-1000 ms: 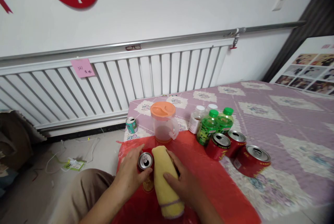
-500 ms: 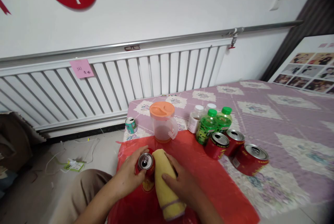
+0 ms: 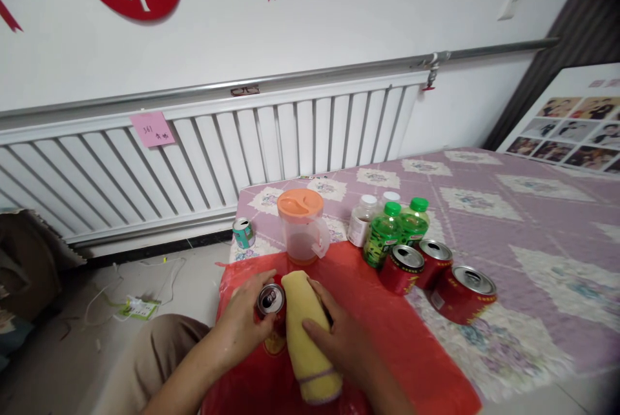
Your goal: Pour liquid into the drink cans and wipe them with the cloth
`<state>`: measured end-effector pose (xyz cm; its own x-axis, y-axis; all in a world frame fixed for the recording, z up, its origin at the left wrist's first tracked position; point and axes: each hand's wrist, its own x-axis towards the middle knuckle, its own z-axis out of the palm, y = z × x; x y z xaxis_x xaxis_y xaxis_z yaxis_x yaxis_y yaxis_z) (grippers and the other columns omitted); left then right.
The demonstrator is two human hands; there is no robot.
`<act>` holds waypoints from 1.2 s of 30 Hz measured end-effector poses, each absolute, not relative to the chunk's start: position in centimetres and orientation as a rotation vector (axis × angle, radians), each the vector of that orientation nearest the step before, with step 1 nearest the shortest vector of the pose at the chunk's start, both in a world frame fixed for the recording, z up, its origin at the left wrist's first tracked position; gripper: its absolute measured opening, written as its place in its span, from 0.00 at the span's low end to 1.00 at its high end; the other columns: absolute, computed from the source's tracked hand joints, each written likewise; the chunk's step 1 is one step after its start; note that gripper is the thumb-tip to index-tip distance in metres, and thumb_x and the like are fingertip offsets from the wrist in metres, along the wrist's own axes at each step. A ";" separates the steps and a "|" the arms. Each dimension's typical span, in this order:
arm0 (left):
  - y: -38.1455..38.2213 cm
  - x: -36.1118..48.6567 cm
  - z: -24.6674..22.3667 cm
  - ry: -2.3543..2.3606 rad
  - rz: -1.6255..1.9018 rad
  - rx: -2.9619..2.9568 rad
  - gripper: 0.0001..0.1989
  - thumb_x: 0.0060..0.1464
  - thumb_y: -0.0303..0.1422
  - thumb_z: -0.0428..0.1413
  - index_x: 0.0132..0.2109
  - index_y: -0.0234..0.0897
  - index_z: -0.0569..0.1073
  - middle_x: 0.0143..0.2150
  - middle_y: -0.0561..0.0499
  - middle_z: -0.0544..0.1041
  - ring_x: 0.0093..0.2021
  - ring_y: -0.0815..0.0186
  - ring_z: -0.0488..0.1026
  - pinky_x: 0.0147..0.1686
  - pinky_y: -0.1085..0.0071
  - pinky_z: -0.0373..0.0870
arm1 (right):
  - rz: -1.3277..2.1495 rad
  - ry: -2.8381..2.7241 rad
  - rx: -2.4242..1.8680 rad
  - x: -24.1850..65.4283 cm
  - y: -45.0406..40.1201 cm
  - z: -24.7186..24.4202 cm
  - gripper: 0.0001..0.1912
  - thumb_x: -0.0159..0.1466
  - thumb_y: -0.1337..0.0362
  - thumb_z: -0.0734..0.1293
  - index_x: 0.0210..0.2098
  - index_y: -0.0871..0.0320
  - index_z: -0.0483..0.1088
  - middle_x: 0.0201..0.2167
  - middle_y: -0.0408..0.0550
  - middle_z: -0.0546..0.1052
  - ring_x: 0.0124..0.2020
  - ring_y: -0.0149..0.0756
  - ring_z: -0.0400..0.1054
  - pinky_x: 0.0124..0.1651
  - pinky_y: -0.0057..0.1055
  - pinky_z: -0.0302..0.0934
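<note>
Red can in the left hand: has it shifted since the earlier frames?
No. The red can keeps its place just below the pitcher, beside the yellow cloth, with the left hand gripping it.

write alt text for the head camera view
A left hand grips a red can while the right hand presses a yellow cloth against it, over a red sheet. Behind stand an orange-lidded jug, green bottles and more cans.
</note>
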<state>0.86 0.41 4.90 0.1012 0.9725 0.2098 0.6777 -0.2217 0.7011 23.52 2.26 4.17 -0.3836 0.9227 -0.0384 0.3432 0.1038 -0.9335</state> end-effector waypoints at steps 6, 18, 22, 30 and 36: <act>0.4 0.5 5.5 1.442 0.879 1.872 0.38 0.45 0.20 0.52 0.64 0.44 0.64 0.63 0.46 0.73 0.63 0.56 0.69 0.65 0.52 0.63 | 1.265 -1.790 -1.222 23.5 2.3 3.9 0.42 0.60 0.58 0.67 0.71 0.57 0.53 0.69 0.54 0.62 0.68 0.51 0.60 0.68 0.50 0.56; 0.6 1.4 4.3 1.766 0.926 1.929 0.33 0.47 0.30 0.61 0.61 0.40 0.66 0.55 0.43 0.75 0.57 0.48 0.72 0.59 0.44 0.65 | 1.309 -1.808 -1.243 23.5 2.3 4.0 0.41 0.59 0.61 0.66 0.71 0.56 0.54 0.68 0.54 0.65 0.65 0.49 0.63 0.66 0.48 0.58; 0.6 1.0 4.7 1.653 0.920 1.923 0.33 0.47 0.28 0.59 0.62 0.41 0.65 0.60 0.42 0.73 0.60 0.50 0.71 0.62 0.46 0.64 | 1.316 -1.831 -1.286 23.3 2.5 3.2 0.40 0.59 0.62 0.66 0.70 0.59 0.56 0.68 0.56 0.64 0.67 0.49 0.60 0.69 0.49 0.53; 0.5 0.6 4.9 1.530 0.933 1.872 0.34 0.46 0.24 0.56 0.63 0.43 0.64 0.63 0.44 0.72 0.64 0.54 0.69 0.64 0.49 0.63 | 1.291 -1.784 -1.250 23.4 2.1 4.3 0.42 0.59 0.59 0.66 0.71 0.58 0.53 0.69 0.56 0.62 0.67 0.51 0.61 0.66 0.49 0.58; 0.5 0.6 5.0 1.505 0.898 1.856 0.35 0.47 0.24 0.55 0.64 0.43 0.63 0.62 0.44 0.72 0.62 0.55 0.70 0.65 0.49 0.63 | 1.288 -1.784 -1.238 23.4 2.3 3.8 0.41 0.60 0.59 0.66 0.71 0.56 0.54 0.69 0.53 0.63 0.67 0.50 0.61 0.67 0.47 0.58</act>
